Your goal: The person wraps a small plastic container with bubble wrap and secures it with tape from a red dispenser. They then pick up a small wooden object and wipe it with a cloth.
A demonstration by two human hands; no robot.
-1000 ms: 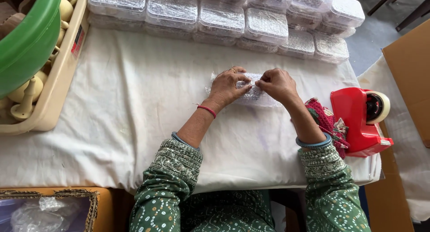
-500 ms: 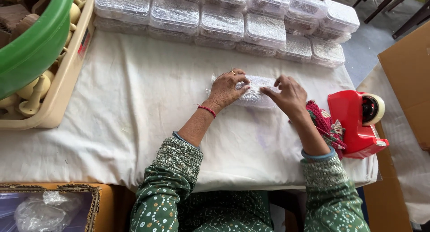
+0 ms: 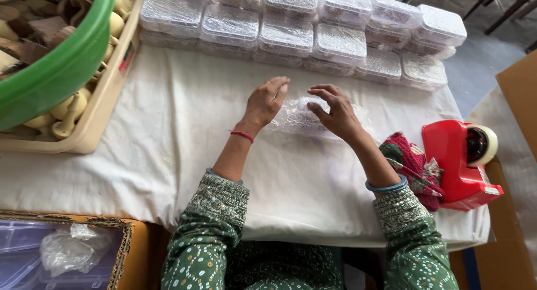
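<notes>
Clear plastic box point(image 3: 302, 117) lies between left hand point(image 3: 267, 102) and right hand point(image 3: 335, 113), both grips now loosened, fingers spread apart

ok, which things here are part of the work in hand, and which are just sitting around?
In hand:
- clear box on the white cloth
- left hand at its left end
- right hand on top

Lying about:
- stacked clear boxes behind
- red tape dispenser
- knitted pouch
- green tub
- beige tray
- cardboard box
</notes>
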